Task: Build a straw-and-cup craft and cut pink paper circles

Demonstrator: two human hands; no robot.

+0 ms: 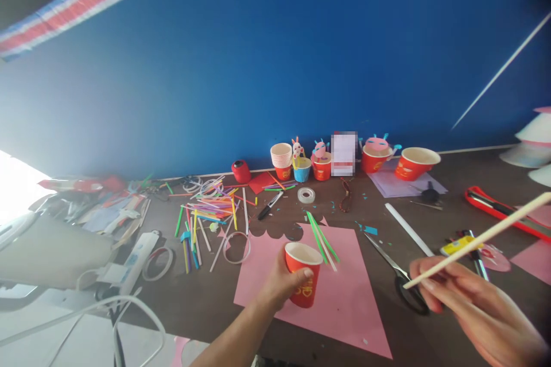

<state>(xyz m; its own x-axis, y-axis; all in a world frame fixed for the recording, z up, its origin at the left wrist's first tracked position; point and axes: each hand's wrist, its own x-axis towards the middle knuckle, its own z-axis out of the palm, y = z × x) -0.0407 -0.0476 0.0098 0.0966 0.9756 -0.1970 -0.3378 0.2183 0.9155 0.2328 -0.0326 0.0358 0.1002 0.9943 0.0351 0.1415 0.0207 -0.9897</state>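
our left hand (280, 282) grips 1 red cup (305, 293), thumb across its near side. our right hand (471, 301) pinches 1 pale stick (482, 235), its left end past the fingertips.

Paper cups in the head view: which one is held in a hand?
The red paper cup with yellow lettering, gripped by the left hand; the other paper cups stand farther back, near the blue wall.
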